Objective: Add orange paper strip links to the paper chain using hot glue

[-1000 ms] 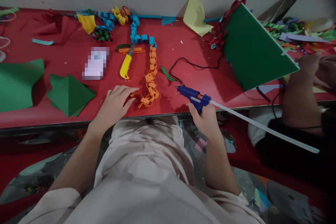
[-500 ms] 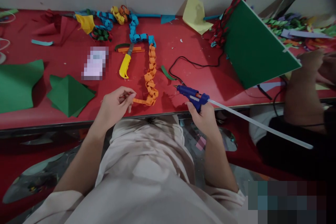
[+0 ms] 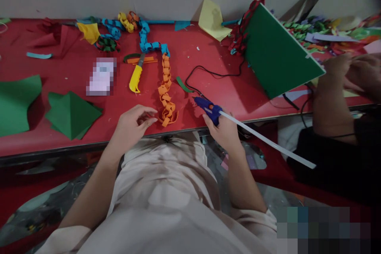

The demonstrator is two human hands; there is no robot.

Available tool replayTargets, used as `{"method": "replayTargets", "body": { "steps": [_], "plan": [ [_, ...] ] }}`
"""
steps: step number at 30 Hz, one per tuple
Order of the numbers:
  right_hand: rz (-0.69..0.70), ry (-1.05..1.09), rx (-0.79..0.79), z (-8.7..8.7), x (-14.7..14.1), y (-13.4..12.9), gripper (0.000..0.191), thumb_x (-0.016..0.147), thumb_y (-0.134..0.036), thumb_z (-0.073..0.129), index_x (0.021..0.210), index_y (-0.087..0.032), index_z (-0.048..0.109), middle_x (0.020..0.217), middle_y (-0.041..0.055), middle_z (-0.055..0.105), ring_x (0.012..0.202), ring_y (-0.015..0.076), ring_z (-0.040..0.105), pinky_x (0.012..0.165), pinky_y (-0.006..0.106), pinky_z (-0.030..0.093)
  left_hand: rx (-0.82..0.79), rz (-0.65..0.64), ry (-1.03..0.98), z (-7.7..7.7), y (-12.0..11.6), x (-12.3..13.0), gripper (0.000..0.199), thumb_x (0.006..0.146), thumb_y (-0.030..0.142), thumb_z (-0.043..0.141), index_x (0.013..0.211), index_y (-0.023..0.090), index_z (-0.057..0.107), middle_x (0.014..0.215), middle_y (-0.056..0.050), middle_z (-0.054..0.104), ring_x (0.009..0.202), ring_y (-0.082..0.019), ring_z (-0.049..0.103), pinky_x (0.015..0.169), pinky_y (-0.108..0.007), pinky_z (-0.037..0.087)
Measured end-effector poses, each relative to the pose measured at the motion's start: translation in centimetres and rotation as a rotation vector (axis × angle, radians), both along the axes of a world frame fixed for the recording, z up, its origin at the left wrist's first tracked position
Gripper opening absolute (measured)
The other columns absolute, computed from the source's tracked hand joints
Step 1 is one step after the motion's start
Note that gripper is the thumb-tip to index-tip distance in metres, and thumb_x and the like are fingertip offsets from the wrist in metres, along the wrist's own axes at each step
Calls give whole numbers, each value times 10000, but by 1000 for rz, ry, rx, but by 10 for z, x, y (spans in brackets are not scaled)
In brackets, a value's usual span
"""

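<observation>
My left hand (image 3: 132,127) hovers at the table's front edge, thumb and fingers apart with nothing between them. Just right of its fingertips lies the near end of an orange paper chain (image 3: 166,83), where a loose orange strip curls around. This chain joins a blue paper chain (image 3: 145,37) farther back. My right hand (image 3: 224,133) is wrapped round the handle of a blue glue gun (image 3: 208,109), its nozzle pointing left and away from me. A long white glue stick (image 3: 268,141) sticks out of its back. A green paper strip (image 3: 183,85) lies beyond the nozzle.
A yellow-handled cutter (image 3: 136,77) rests near orange strips, right of a blurred phone-like object (image 3: 102,76). Folded green paper (image 3: 73,115) lies at left. A green board (image 3: 279,55) leans at right, beside a co-worker's arm (image 3: 333,95). The glue gun's black cord (image 3: 214,74) loops behind it.
My left hand has let go of the orange strip, which has sprung back to the chain's end. The glue gun has turned slightly in my right hand. The whole view has shifted a little.
</observation>
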State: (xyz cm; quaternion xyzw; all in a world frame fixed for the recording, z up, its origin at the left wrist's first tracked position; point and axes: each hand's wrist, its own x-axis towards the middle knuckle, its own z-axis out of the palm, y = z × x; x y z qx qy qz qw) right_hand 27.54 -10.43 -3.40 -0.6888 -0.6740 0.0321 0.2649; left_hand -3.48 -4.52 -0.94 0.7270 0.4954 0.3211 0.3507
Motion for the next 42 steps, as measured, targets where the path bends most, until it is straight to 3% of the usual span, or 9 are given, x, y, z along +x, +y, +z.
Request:
{"method": "replayTargets", "body": {
  "steps": [5, 11, 15, 17, 22, 30, 36, 40, 42],
  "plan": [
    [0, -110, -7, 5, 7, 10, 490, 1017, -603, 471, 1065, -166, 687, 1101, 173, 693, 1039, 349, 627, 917, 488, 472, 104, -80, 80, -2, -6, 8, 335, 872, 338, 783, 1181, 233, 706, 1049, -45, 701, 787, -156, 640, 734, -265, 522],
    [1, -159, 19, 8, 21, 8, 546, 930, -681, 595, 1116, -171, 659, 1082, 176, 690, 1033, 374, 631, 893, 500, 483, 145, -107, 105, -5, -7, 11, 109, 940, 290, 697, 1018, 222, 733, 976, -50, 724, 836, -178, 666, 786, -273, 524],
    [-295, -7, 354, 0, -7, -33, 274, 1002, -492, 565, 958, -226, 615, 887, 116, 646, 865, 304, 621, 795, 441, 483, 152, -122, 129, -6, -6, 9, 93, 967, 282, 663, 970, 217, 729, 969, -42, 734, 852, -170, 677, 787, -265, 511],
    [-255, 78, 459, -4, -33, -51, 211, 1029, -346, 515, 850, -249, 573, 748, 65, 604, 725, 246, 592, 709, 383, 468, 164, -142, 133, -6, -6, 8, 98, 980, 256, 637, 989, 215, 726, 979, -38, 734, 854, -161, 680, 779, -260, 507],
    [3, 389, 94, -1, -83, -35, 222, 1038, -370, 522, 1092, -211, 666, 884, 64, 706, 748, 192, 639, 736, 331, 518, 410, -281, 275, -12, -7, 0, 216, 1046, 245, 511, 1105, 223, 718, 1076, -81, 734, 1006, -211, 682, 918, -350, 504],
    [199, 536, -75, 17, -79, 9, 262, 1025, -350, 569, 1141, -206, 755, 973, 78, 750, 785, 187, 666, 757, 314, 538, 663, -290, 380, -17, -6, -15, 337, 1041, 145, 439, 1217, 243, 709, 1182, -112, 760, 1010, -240, 697, 858, -392, 470],
    [176, 854, -57, 12, -92, 5, 217, 950, -392, 687, 1045, -217, 774, 982, 53, 748, 706, 153, 652, 655, 296, 538, 581, -236, 235, -18, -9, -7, 244, 1042, 168, 499, 1133, 230, 717, 1100, -79, 786, 1001, -206, 723, 882, -347, 501],
    [119, 985, -44, 13, -104, 3, 212, 913, -411, 723, 995, -221, 768, 902, 26, 721, 597, 123, 611, 581, 284, 529, 319, -38, -63, -16, -16, 8, 107, 983, 284, 672, 1052, 222, 727, 1028, -56, 779, 912, -162, 723, 841, -277, 551],
    [128, 1004, -35, 15, -109, 1, 204, 908, -408, 734, 987, -222, 766, 908, 26, 726, 611, 125, 627, 599, 286, 546, 143, 59, -227, -14, -18, 14, 237, 918, 368, 763, 1099, 220, 729, 1033, -58, 773, 897, -165, 722, 807, -267, 568]
  ]
}}
